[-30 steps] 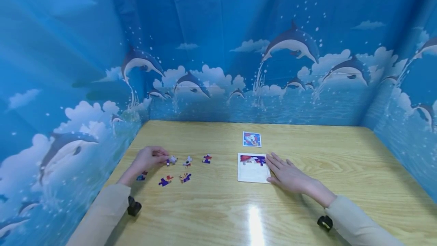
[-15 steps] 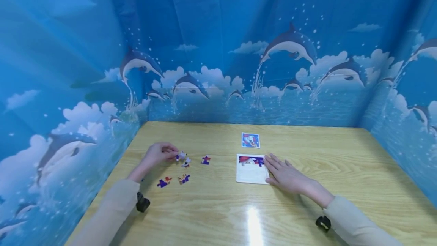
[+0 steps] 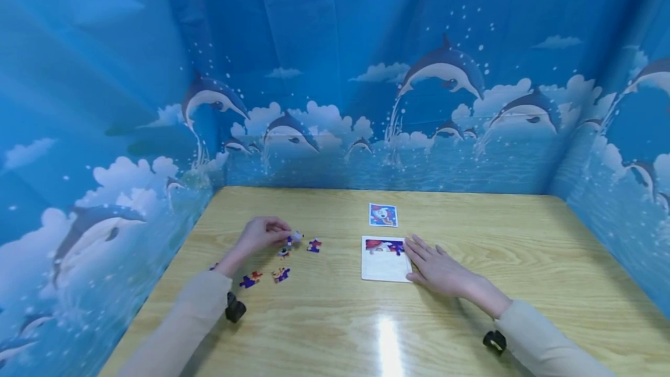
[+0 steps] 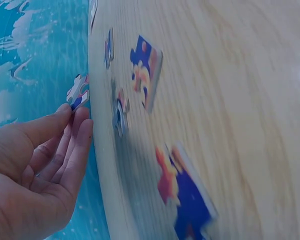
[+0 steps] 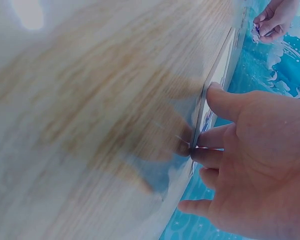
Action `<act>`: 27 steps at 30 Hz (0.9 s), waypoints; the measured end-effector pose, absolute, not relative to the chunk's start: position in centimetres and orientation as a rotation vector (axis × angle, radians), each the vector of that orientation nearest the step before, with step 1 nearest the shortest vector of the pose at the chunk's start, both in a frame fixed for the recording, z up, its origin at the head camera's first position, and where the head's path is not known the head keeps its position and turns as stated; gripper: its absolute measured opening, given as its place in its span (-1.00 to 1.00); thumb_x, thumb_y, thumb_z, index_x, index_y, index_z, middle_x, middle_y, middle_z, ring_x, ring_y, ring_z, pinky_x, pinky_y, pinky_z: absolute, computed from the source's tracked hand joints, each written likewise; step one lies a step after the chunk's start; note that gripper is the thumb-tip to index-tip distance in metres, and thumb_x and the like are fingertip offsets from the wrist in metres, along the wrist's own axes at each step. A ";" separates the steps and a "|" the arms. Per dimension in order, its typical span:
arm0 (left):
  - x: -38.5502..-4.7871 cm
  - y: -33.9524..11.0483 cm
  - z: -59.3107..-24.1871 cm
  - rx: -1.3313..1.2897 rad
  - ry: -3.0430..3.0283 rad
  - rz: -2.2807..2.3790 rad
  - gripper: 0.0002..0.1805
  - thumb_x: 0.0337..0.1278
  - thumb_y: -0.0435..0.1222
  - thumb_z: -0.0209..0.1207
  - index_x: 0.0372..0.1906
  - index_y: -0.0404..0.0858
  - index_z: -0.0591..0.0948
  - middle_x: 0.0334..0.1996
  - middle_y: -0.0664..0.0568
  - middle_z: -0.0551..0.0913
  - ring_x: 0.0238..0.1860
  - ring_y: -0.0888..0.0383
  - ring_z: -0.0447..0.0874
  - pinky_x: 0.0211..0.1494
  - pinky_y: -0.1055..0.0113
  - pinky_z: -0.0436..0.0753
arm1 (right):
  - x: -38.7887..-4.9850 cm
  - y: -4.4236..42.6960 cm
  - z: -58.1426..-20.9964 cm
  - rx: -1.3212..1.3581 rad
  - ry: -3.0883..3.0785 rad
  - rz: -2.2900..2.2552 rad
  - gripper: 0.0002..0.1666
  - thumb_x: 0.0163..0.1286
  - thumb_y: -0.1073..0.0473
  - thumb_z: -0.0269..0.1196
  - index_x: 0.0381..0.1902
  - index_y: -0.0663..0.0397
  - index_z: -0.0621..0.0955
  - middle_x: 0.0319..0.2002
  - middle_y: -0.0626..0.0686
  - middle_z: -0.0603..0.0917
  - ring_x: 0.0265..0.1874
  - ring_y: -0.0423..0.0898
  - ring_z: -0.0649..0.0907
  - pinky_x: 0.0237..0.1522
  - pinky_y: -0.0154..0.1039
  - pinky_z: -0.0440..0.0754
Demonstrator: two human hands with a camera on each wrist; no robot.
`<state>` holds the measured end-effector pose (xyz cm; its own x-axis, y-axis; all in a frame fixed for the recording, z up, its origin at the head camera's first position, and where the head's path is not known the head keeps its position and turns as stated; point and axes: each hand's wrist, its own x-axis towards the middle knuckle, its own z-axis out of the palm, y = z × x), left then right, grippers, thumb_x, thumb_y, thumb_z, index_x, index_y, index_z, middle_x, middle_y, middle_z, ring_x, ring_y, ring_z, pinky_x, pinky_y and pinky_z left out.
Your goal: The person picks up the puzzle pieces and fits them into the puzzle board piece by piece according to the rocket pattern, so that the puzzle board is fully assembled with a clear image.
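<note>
Left hand pinches white-and-purple cut-out jigsaw piece, white end jutting outward, long axis steep in left-wrist view. Right hand, fingers straight, touches square white puzzle board.

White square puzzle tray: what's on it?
On the tray: red, white and purple puzzle pieces along far side, bare white nearer. Right hand covers part of the right edge; anything underneath is hidden.

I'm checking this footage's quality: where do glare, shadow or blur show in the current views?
Head: a white glare streak on the pale wooden table; left wrist: a soft grey shadow across the table, and the nearest purple-and-red jigsaw piece slightly blurred; right wrist: a white glare spot at top left, and hazy reflections beside the person's bare right hand.
</note>
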<state>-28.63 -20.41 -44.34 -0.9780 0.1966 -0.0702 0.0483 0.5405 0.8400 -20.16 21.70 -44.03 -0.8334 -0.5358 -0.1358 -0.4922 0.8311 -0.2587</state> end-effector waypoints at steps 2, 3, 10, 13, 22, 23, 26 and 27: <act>-28.8 -19.9 -44.3 0.193 2.609 1.427 -0.83 0.27 -0.42 0.29 -0.07 -0.37 0.69 -0.22 -0.13 0.75 -0.25 0.09 0.75 -0.14 0.29 0.77 | -20.1 21.7 -44.0 -0.797 2.809 -0.318 -0.21 0.61 -0.05 0.07 0.53 0.38 0.17 0.56 0.36 0.06 0.55 0.34 0.04 0.42 0.46 0.04; -28.9 -19.7 -44.3 0.186 2.613 1.419 -0.83 0.27 -0.41 0.30 -0.08 -0.36 0.69 -0.23 -0.12 0.75 -0.25 0.10 0.75 -0.14 0.29 0.77 | -20.1 21.7 -44.0 -0.795 2.809 -0.318 -0.21 0.61 -0.05 0.07 0.53 0.37 0.17 0.56 0.36 0.06 0.55 0.34 0.04 0.43 0.46 0.04; -29.4 -17.7 -43.8 0.241 2.677 1.325 -0.83 0.24 -0.32 0.35 -0.11 -0.27 0.72 -0.28 -0.03 0.76 -0.27 0.15 0.72 -0.17 0.29 0.74 | -20.2 21.7 -44.1 -0.792 2.811 -0.311 -0.20 0.60 -0.06 0.07 0.53 0.38 0.17 0.56 0.36 0.08 0.55 0.33 0.04 0.43 0.46 0.04; -29.5 -16.8 -43.5 0.301 2.679 1.329 -0.85 0.25 -0.34 0.34 -0.13 -0.30 0.72 -0.28 -0.04 0.76 -0.28 0.14 0.73 -0.16 0.25 0.74 | -20.3 21.8 -44.2 -0.803 2.813 -0.317 -0.20 0.60 -0.04 0.08 0.52 0.39 0.18 0.55 0.38 0.08 0.54 0.35 0.05 0.42 0.47 0.04; -29.9 -13.6 -43.2 0.305 2.617 1.407 -0.86 0.23 -0.36 0.35 -0.14 -0.28 0.73 -0.29 -0.02 0.76 -0.32 0.18 0.72 -0.13 0.22 0.76 | -20.3 21.7 -44.2 -0.803 2.821 -0.300 -0.21 0.60 -0.04 0.08 0.52 0.39 0.18 0.55 0.37 0.09 0.54 0.34 0.05 0.42 0.47 0.05; -29.9 -13.2 -43.3 0.297 2.600 1.429 -0.87 0.22 -0.37 0.36 -0.15 -0.29 0.72 -0.30 -0.02 0.76 -0.32 0.18 0.72 -0.14 0.21 0.76 | -20.2 21.7 -44.2 -0.803 2.821 -0.299 -0.21 0.60 -0.04 0.08 0.52 0.39 0.18 0.55 0.37 0.09 0.54 0.34 0.05 0.42 0.47 0.05; -29.8 -12.2 -43.3 0.317 2.582 1.442 -0.87 0.21 -0.37 0.36 -0.16 -0.29 0.72 -0.31 -0.02 0.76 -0.33 0.15 0.73 -0.17 0.23 0.77 | -20.2 21.7 -44.2 -0.799 2.819 -0.298 -0.21 0.60 -0.04 0.08 0.52 0.39 0.18 0.56 0.36 0.08 0.54 0.34 0.05 0.42 0.46 0.05; -29.8 -11.8 -43.3 0.318 2.571 1.448 -0.87 0.20 -0.37 0.36 -0.16 -0.29 0.72 -0.31 -0.02 0.76 -0.33 0.15 0.73 -0.16 0.22 0.77 | -20.2 21.7 -44.2 -0.798 2.818 -0.299 -0.21 0.60 -0.05 0.08 0.52 0.39 0.18 0.56 0.36 0.08 0.54 0.34 0.05 0.42 0.46 0.05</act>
<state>-29.83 -11.81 -43.32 -0.9621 0.2687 -0.0461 0.0998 0.5046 0.8576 -20.22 21.71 -44.19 -0.8352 -0.5336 -0.1332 -0.4938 0.8342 -0.2455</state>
